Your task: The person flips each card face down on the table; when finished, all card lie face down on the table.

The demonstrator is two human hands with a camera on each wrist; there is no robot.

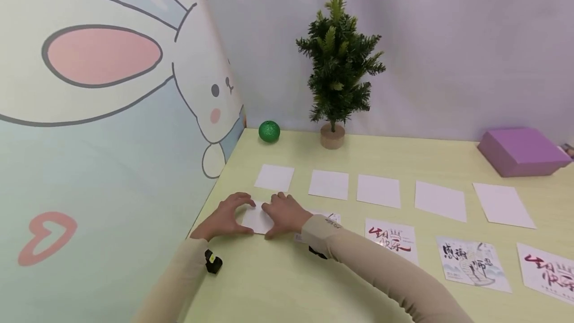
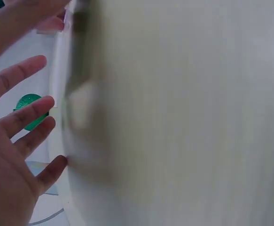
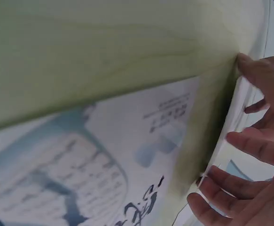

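A small white card lies on the table between the two hands. The left hand is at its left side, thumb near the front edge and fingertips towards the back; in the left wrist view the left hand has its fingers spread and fairly straight. From the right, the right hand touches the card. In the right wrist view the right hand has its thumb and fingers spread along the pale edge. A printed card is partly hidden beneath the right forearm.
Behind lies a row of blank white cards; printed cards extend rightwards. A small tree, a green ball and a purple box stand near the back wall. A rabbit-patterned wall borders the table's left side.
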